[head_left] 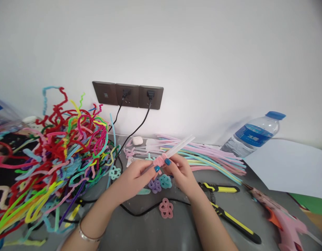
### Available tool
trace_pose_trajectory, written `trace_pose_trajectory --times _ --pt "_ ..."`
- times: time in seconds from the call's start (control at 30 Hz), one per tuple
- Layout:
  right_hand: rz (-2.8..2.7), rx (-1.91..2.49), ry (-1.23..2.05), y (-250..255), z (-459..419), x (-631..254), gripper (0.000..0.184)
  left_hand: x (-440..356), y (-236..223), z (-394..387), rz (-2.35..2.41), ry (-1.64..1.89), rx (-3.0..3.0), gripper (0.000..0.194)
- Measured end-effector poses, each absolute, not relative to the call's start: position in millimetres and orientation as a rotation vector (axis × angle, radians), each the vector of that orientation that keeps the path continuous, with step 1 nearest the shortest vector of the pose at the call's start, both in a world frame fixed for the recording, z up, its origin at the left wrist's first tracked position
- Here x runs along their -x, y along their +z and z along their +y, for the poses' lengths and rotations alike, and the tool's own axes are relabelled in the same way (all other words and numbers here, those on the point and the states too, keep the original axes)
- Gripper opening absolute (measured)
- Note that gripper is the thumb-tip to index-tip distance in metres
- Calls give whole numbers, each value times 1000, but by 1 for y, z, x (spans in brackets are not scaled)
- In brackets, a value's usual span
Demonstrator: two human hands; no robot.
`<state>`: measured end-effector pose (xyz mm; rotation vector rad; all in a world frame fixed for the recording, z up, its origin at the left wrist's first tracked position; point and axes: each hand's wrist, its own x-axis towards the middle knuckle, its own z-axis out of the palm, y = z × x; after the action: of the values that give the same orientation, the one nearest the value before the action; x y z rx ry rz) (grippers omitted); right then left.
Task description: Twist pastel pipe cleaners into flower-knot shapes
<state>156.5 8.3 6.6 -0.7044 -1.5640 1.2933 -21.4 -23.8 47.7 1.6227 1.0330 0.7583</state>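
Above the middle of the table, my left hand (137, 176) and my right hand (180, 172) meet with fingers closed. Between them they pinch a pink pipe cleaner (159, 160), wound in loops around pale translucent sticks (179, 144). The sticks point up and to the right past my fingers. My fingers hide part of the winding. Just below my hands lie a purple looped flower (154, 185) and a teal looped flower (165, 181). A pink looped flower (166, 208) rests nearer to me, and a mint one (115, 172) is beyond my left wrist.
A tangled heap of coloured pipe cleaners (72, 146) covers the left side. Straight pastel pipe cleaners (215, 160) lie along the wall. On the right are yellow-black pliers (236, 223), a pink glue gun (283, 219), a water bottle (255, 134) and white paper (289, 167). Black cables (140, 213) cross the table.
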Motion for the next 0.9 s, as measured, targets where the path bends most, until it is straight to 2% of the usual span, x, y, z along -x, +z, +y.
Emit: trace_pose_trajectory --times 0.2,0.37,0.63,0.9 --pt "-1438 598 1416 11 12 -167 22 24 49 -24 973 737 -1534 38" --pt "-1305 462 1525 13 14 -168 24 25 46 -26 895 681 -1493 41" --pt "-1153 560 1478 13 17 -161 22 19 42 -25 958 633 -1586 39" --pt "-1093 602 1502 20 14 -156 30 17 41 -25 897 645 -1403 40"
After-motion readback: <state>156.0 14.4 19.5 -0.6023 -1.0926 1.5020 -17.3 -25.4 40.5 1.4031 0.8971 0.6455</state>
